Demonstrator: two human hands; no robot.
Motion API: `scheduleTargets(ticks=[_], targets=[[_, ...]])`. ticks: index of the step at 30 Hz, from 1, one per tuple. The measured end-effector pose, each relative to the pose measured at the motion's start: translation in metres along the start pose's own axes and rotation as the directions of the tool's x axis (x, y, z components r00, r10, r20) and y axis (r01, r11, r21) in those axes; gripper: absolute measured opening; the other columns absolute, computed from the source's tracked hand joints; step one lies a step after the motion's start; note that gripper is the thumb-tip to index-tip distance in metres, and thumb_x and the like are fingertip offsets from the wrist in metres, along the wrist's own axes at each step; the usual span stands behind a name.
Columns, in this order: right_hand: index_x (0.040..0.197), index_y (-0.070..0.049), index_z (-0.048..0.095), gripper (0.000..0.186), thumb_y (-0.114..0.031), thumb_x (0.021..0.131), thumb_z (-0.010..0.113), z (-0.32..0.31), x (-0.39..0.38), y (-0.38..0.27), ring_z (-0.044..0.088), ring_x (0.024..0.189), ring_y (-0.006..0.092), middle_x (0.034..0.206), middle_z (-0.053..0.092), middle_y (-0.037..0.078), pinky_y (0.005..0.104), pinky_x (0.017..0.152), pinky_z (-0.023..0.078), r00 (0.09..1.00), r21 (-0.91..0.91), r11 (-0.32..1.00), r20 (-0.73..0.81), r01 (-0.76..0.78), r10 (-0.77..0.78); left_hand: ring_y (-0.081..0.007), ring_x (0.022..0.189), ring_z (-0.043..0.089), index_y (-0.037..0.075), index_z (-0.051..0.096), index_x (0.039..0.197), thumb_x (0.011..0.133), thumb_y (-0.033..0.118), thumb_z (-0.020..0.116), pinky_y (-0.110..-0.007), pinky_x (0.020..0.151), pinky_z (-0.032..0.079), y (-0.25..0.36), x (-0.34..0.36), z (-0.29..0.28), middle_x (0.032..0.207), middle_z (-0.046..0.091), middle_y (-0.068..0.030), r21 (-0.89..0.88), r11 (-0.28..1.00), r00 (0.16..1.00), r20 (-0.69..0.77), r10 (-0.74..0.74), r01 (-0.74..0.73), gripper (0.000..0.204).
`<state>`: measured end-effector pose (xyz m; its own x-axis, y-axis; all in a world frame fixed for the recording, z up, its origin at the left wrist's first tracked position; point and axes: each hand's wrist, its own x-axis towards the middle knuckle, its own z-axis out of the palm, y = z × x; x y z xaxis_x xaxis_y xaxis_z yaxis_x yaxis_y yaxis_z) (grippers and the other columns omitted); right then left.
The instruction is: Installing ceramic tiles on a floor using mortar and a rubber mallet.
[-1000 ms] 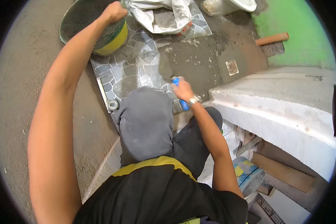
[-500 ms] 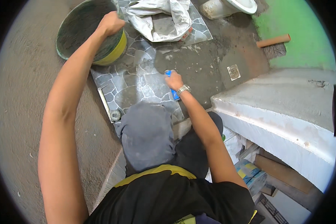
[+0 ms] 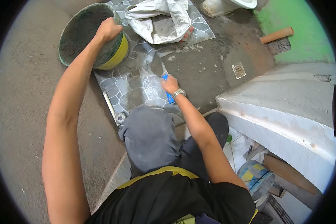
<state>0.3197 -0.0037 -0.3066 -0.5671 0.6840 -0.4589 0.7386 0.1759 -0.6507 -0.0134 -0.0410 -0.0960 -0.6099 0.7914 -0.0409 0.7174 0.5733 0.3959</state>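
My left hand (image 3: 109,29) is closed over the near rim of a yellow-and-green bucket (image 3: 117,56), which is tilted and grey with mortar inside. My right hand (image 3: 170,85), with a watch at the wrist, is wrapped round a blue-handled tool with a narrow metal blade (image 3: 164,68). The blade points away from me, over the seam between the stone-patterned floor tiles (image 3: 109,83) and the bare grey mortar bed (image 3: 198,72). Grey smears lie on the tiles under and beside the tool.
An open white sack (image 3: 142,18) of grey powder stands on the far tile. A steel square (image 3: 109,102) and a tape measure (image 3: 120,118) lie at the left tile edge. Right are a floor drain (image 3: 238,70), an orange pipe (image 3: 277,35), a toilet (image 3: 216,8) and a plastered ledge (image 3: 272,121).
My right hand has drawn slightly back and left with the tool, and its blade now shows. My left hand stays on the bucket rim. The whole view has shifted a little.
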Motion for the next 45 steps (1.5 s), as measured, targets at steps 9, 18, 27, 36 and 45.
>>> scheduleTargets(ticks=[9,18,27,36,45], targets=[[0.108,0.01,0.062,0.055,-0.039,0.084,0.064,0.012,-0.006,-0.004,0.059,0.111,0.0499,0.111,0.062,0.037,0.0501,0.097,0.047,0.996,0.103,0.991,-0.028,-0.082,0.086,-0.046,0.104,0.064,-0.007,0.067,0.106,0.075,0.025,0.061,-0.045,0.091,0.05,-0.002,-0.002,0.0,0.104,0.066,-0.0323,0.025,1.0,1.0,0.01,-0.014,0.014,0.045],[0.107,0.008,0.062,0.05,-0.037,0.085,0.064,0.019,-0.01,-0.009,0.061,0.108,0.0487,0.111,0.063,0.035,0.0508,0.096,0.048,0.997,0.093,0.992,-0.012,-0.081,0.082,-0.041,0.095,0.068,-0.007,0.066,0.104,0.075,0.023,0.061,-0.043,0.089,0.049,-0.011,0.002,0.005,0.095,0.069,-0.0293,0.055,0.998,1.0,-0.006,0.01,-0.01,0.042],[0.108,0.008,0.062,0.052,-0.039,0.086,0.065,0.017,-0.013,-0.002,0.062,0.108,0.0476,0.11,0.064,0.034,0.0484,0.095,0.049,0.992,0.117,0.987,-0.049,-0.107,0.113,-0.0443,0.099,0.065,-0.007,0.067,0.104,0.076,0.026,0.06,-0.045,0.089,0.05,-0.009,0.001,0.003,0.099,0.067,-0.0314,0.091,0.995,0.999,-0.009,0.038,-0.037,0.045],[0.109,0.009,0.062,0.054,-0.039,0.086,0.064,0.016,-0.02,-0.002,0.062,0.108,0.0477,0.11,0.064,0.035,0.0488,0.094,0.049,0.99,0.134,0.984,-0.063,-0.114,0.123,-0.0426,0.094,0.067,-0.008,0.066,0.103,0.075,0.026,0.06,-0.043,0.087,0.05,-0.014,0.002,0.006,0.095,0.068,-0.0301,0.094,0.995,1.0,0.023,0.016,-0.018,0.044],[0.107,0.01,0.062,0.052,-0.037,0.085,0.063,0.011,-0.013,-0.016,0.062,0.107,0.0467,0.109,0.064,0.035,0.0503,0.095,0.048,0.997,0.059,0.996,0.046,-0.06,0.057,-0.0424,0.095,0.067,-0.007,0.066,0.103,0.075,0.028,0.061,-0.043,0.088,0.05,-0.012,0.003,0.003,0.096,0.069,-0.0295,0.095,0.995,1.0,0.012,0.021,-0.022,0.045]])
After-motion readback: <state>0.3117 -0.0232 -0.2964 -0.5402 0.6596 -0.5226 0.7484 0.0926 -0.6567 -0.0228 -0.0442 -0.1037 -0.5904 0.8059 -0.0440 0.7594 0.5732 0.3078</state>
